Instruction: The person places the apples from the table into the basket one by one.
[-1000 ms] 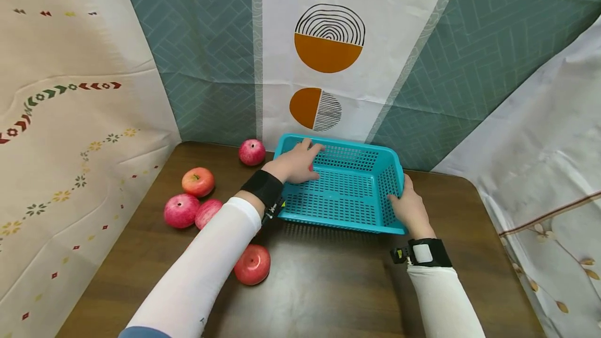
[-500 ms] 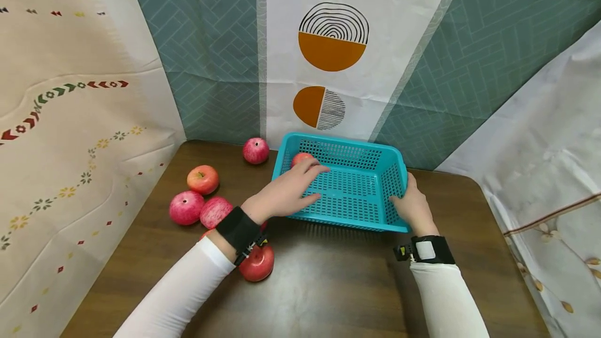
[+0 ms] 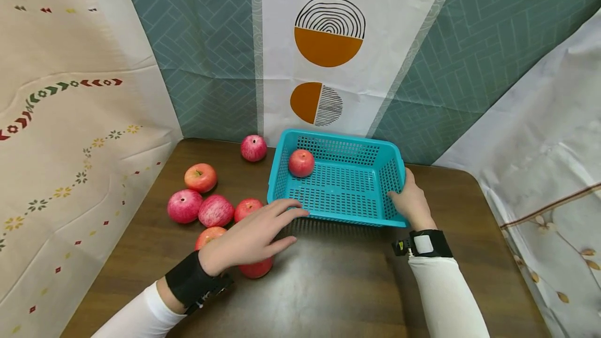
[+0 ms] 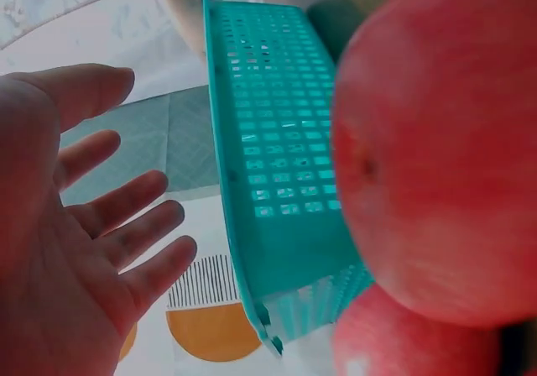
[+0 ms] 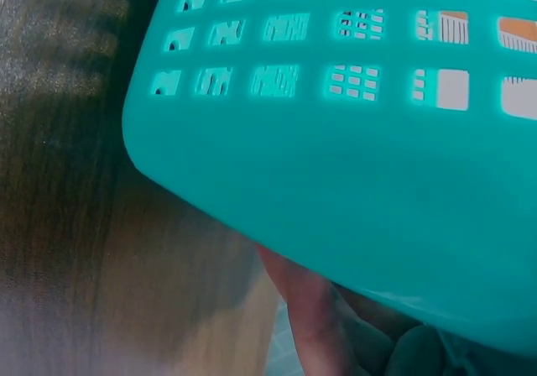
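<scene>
A turquoise plastic basket [image 3: 347, 218] with slotted walls stands at the back of the table, one red apple [image 3: 301, 163] in its left back corner. My right hand [image 3: 412, 200] grips the basket's right wall, thumb inside and fingers outside; the right wrist view shows the wall [image 5: 319, 174] close up. My left hand [image 3: 253, 233] hovers in front of the basket's near left corner, fingers spread and holding nothing. Under and beside it lie a red apple [image 3: 255, 269], another apple [image 3: 247, 207] and an orange-red apple [image 3: 209, 234], all partly hidden. The left wrist view has a large apple [image 4: 445, 149] near the palm.
Left of these lie a pink apple [image 3: 216, 211], a darker pink apple [image 3: 184, 206] and an orange-red apple [image 3: 201, 178]. One pink apple [image 3: 253, 148] sits behind, left of the basket. Patterned cloth [image 3: 211, 67] hangs behind the brown wooden table [image 3: 328, 286].
My left hand has let go of the apple in the basket and drawn back out, toward the front left, over the apples on the table. My right hand stays on the basket's right wall.
</scene>
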Demonstrator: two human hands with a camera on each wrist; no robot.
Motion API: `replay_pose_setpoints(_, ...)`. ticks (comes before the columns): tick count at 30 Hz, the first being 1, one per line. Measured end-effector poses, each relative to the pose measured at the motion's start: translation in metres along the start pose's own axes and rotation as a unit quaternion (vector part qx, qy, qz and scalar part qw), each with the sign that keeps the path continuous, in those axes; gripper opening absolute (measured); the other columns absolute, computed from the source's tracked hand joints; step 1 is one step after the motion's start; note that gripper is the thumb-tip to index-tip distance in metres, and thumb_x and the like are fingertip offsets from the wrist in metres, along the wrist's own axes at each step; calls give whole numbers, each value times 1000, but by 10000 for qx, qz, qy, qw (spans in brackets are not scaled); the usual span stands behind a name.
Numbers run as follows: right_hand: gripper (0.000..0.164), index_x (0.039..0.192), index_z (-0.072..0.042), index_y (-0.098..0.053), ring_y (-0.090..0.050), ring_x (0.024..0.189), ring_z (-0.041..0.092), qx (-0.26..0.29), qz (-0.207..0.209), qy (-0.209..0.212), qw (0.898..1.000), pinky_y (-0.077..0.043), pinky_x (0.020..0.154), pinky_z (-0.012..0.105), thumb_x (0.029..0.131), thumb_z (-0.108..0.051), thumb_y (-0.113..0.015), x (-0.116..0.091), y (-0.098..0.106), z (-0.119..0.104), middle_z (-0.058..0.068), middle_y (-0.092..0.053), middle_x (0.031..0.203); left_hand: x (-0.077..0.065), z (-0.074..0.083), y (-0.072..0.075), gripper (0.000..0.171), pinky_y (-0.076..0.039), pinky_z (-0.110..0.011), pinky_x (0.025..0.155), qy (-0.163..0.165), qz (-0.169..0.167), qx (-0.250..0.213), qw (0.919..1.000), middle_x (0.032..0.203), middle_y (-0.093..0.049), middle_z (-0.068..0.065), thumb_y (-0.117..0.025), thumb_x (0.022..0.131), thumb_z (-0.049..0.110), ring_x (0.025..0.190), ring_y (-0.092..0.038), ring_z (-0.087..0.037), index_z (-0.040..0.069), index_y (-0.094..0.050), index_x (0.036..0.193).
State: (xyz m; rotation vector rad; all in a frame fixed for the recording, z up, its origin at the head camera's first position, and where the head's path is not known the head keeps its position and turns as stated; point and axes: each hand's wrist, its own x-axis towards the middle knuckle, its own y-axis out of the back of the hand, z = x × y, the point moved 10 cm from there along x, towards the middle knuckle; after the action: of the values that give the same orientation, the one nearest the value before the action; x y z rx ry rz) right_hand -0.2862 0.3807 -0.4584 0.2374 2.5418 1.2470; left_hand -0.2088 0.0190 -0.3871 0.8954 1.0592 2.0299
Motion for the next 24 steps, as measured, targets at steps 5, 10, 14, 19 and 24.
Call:
replay_pose_setpoints(5, 85, 171, -8, -3, -57, 125, 63, 26, 52, 29, 10000, -52, 92, 75, 107, -14, -58, 2, 5, -2, 42, -43, 152, -19, -4, -1, 59, -48, -43, 113, 162, -91, -3, 9998, 149, -54, 0, -79, 99, 32, 138, -51, -18, 18, -56, 152)
replay_pose_setpoints(10, 85, 171, -7, -3, -57, 125, 63, -20, 85, 85, 9999, -51, 93, 75, 106, -15, -58, 3, 5, -4, 42, -43, 152, -35, -11, -8, 62, -47, -44, 114, 385, -165, 84, 9991, 148, -56, 3, -81, 97, 35, 135, -52, -16, 21, -56, 152)
replay_pose_setpoints(14, 84, 170, -5, -4, -57, 125, 62, -68, 32, 57, 10000, -52, 93, 74, 106, -15, -58, 2, 0, -1, 42, -43, 152, -49, -11, -18, 64, -49, -46, 111, 456, -363, 177, 9981, 144, -58, 1, -83, 94, 38, 132, -54, -18, 20, -58, 151)
replay_pose_setpoints(19, 85, 170, -6, -3, -56, 126, 63, -45, 25, 63, 10000, -51, 93, 75, 106, -15, -57, 1, -1, 3, 42, -42, 153, -58, -13, -31, 69, -47, -50, 112, 540, -733, 432, 9949, 144, -57, -4, -86, 91, 41, 134, -53, -24, 19, -58, 151)
replay_pose_setpoints(24, 84, 171, -7, -2, -57, 126, 62, -60, 7, 54, 10000, -52, 93, 73, 107, -16, -57, 2, -1, 2, 41, -43, 153, -62, -17, -38, 75, -45, -53, 113, 686, -934, 495, 9920, 148, -55, -7, -89, 88, 42, 137, -50, -28, 19, -57, 151)
